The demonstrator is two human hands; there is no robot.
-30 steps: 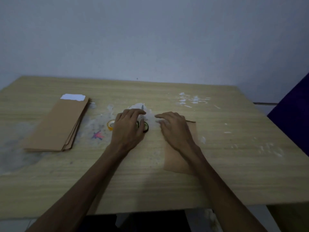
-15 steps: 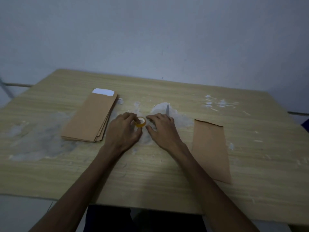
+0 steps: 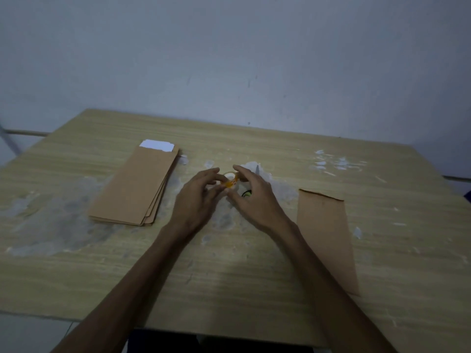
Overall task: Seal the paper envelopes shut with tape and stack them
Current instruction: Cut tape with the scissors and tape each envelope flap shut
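Tape: the small roll of clear tape on a yellow core [image 3: 230, 180], flat on the pale wood-grain table [image 3: 254, 276] half a second ago, is now lifted between both hands at centre.
Meaning: likely the tape end is being found, so sealing has not begun.
Left hand [image 3: 197, 202]: fingers curled round the roll's left side.
Right hand [image 3: 254, 197]: thumb and forefinger pinch its right edge.
Single brown paper envelope [image 3: 326, 238]: flat at right, untouched.
Stack of brown paper envelopes [image 3: 137, 187]: at left.
Scissors [image 3: 248, 191]: under the right hand.
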